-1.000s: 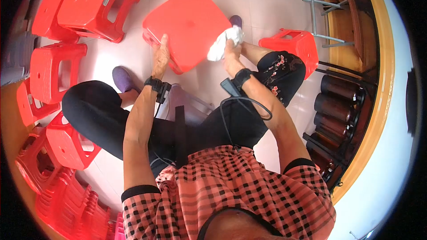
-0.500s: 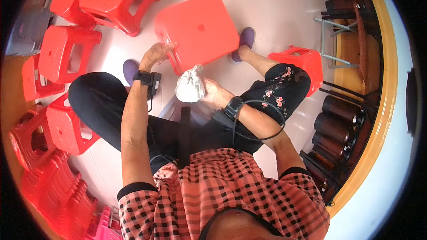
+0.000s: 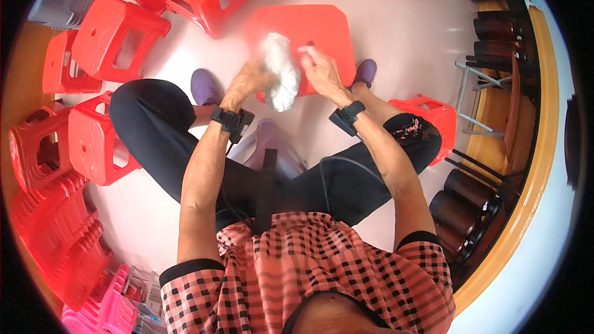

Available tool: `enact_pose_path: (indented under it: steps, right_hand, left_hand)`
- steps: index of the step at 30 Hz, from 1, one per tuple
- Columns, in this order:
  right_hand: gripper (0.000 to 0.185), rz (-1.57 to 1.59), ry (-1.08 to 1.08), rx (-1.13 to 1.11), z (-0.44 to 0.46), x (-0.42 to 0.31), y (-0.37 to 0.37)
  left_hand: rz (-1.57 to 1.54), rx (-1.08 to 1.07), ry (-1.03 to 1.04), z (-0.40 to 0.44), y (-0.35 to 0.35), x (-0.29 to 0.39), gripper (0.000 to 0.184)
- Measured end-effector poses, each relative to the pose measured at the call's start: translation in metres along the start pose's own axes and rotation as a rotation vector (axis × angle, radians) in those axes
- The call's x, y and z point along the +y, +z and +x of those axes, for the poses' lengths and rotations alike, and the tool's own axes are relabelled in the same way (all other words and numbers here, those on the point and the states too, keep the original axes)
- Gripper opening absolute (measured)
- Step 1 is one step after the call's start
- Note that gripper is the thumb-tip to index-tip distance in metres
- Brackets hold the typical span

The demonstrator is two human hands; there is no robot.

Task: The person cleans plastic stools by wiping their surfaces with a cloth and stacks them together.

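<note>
A crumpled white cloth (image 3: 281,77) hangs over the near side of a red plastic stool (image 3: 331,28), between my two hands. My left hand (image 3: 250,80) is closed on the left side of the cloth. To the right of the cloth, my right hand (image 3: 324,74) is raised over the stool seat with its fingers bent. Motion smears those fingers, so I cannot tell whether they pinch an edge of the cloth. The stool stands on the floor between my feet, its seat facing up.
Several red stools (image 3: 114,40) stand on the left, with stacked red stools (image 3: 52,210) nearer me. Another red stool (image 3: 424,117) is beside my right knee. Dark brown cylinders (image 3: 461,204) and a folding metal frame (image 3: 464,96) line the right wall. My seat (image 3: 266,142) shows between my legs.
The cloth has passed from my right hand to my left and is now spread longer. My left hand has left the stool's edge, and my right hand has moved forward over the seat.
</note>
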State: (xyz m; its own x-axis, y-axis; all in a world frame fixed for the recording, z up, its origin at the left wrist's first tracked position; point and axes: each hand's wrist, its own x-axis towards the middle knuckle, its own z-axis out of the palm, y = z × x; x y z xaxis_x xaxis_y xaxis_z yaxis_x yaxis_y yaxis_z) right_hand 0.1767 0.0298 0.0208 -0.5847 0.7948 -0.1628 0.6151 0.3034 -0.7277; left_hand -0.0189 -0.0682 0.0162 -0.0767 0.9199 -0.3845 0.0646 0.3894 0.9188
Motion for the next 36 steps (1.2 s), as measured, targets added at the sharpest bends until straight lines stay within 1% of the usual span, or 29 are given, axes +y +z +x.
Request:
enact_pose_path:
  steps: [2, 3, 5, 6, 8, 10, 11, 14, 17, 20, 22, 23, 25, 28, 29, 31, 33, 36]
  right_hand:
    - [0.019, -0.190, -0.126, 0.305, 0.010, 0.039, 0.001]
    - [0.019, -0.284, -0.125, 0.359, 0.011, 0.051, -0.001]
    - [0.021, -0.467, -0.121, 0.465, 0.013, 0.066, -0.002]
    - [0.021, -0.502, -0.117, 0.464, 0.014, 0.065, 0.000]
    - [0.022, -0.577, -0.110, 0.461, 0.013, 0.061, 0.001]
    - [0.021, -0.569, -0.123, 0.462, 0.015, 0.062, 0.000]
    - [0.021, -0.571, -0.117, 0.455, 0.015, 0.062, 0.000]
    - [0.020, -0.574, -0.114, 0.444, 0.015, 0.065, 0.000]
    - [0.020, -0.580, -0.111, 0.429, 0.016, 0.064, 0.000]
    - [0.020, -0.609, -0.147, 0.418, 0.017, 0.066, -0.001]
    - [0.021, -0.622, -0.153, 0.407, 0.017, 0.068, -0.003]
    - [0.021, -0.616, -0.139, 0.402, 0.018, 0.067, -0.002]
    - [0.022, -0.611, -0.129, 0.394, 0.018, 0.066, 0.000]
    - [0.022, -0.611, -0.139, 0.383, 0.018, 0.066, -0.003]
    - [0.022, -0.601, -0.138, 0.380, 0.019, 0.067, -0.003]
    - [0.022, -0.586, -0.132, 0.374, 0.019, 0.068, -0.002]
    - [0.022, -0.579, -0.124, 0.371, 0.019, 0.068, -0.002]
    - [0.021, -0.577, -0.130, 0.376, 0.019, 0.068, -0.003]
  left_hand:
    - [-0.042, 0.090, -0.072, 0.002, -0.005, -0.013, 0.043]
    - [0.109, 0.190, -0.065, 0.008, -0.011, -0.025, 0.039]
    - [-0.085, 0.254, -0.097, 0.016, -0.022, -0.055, 0.037]
    - [-0.179, 0.286, -0.107, 0.018, -0.027, -0.063, 0.036]
    - [-0.199, 0.131, -0.225, 0.022, -0.029, -0.079, 0.037]
    - [-0.169, -0.041, -0.327, 0.017, -0.023, -0.071, 0.038]
    - [-0.172, -0.070, -0.333, 0.017, -0.021, -0.066, 0.041]
    - [-0.126, -0.125, -0.354, 0.030, -0.031, -0.071, 0.038]
    - [0.009, -0.042, -0.394, 0.062, -0.042, -0.098, 0.034]
    - [-0.213, 0.314, -0.089, 0.094, -0.057, -0.104, 0.029]
    - [-0.161, 0.397, 0.026, 0.129, -0.067, -0.085, 0.031]
    - [0.264, 0.452, 0.095, 0.145, -0.071, -0.078, 0.025]
    - [0.667, 0.611, 0.302, 0.172, -0.076, -0.076, 0.022]
    - [0.536, 0.526, 0.209, 0.187, -0.073, -0.076, 0.032]
    - [0.818, 0.346, 0.246, 0.190, -0.080, -0.086, 0.035]
    - [0.666, 0.240, 0.142, 0.196, -0.078, -0.096, 0.036]
    - [-0.190, 0.380, -0.138, 0.201, -0.068, -0.099, 0.032]
    - [-0.150, 0.423, -0.056, 0.192, -0.053, -0.097, 0.023]
